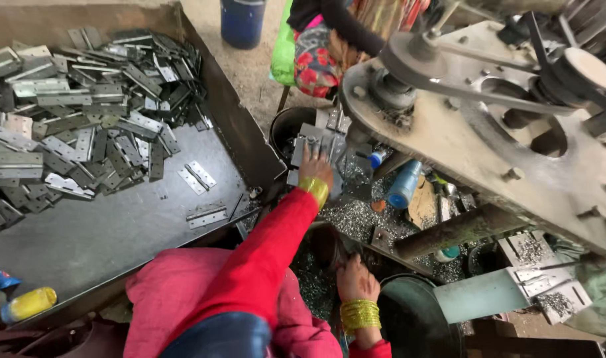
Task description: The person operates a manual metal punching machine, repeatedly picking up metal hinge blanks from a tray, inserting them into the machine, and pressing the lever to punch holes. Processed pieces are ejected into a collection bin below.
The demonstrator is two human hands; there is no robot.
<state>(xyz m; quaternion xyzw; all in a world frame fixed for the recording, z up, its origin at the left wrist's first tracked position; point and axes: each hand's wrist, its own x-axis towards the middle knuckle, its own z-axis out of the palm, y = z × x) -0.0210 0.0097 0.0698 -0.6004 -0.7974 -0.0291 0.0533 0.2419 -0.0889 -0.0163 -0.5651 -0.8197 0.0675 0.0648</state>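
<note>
Reaching beneath the belt-driven machine (488,126), the left hand (314,167) lies with fingers spread flat on a stack of metal hinges (319,142); the right hand (356,278) rests below it, grip unclear, among metal shavings (346,219).

Left hand (314,167) stretched to 12 o'clock, palm down, fingers spread. Right hand (357,280) low at 5 o'clock, fingers curled, wrist bent.
</note>
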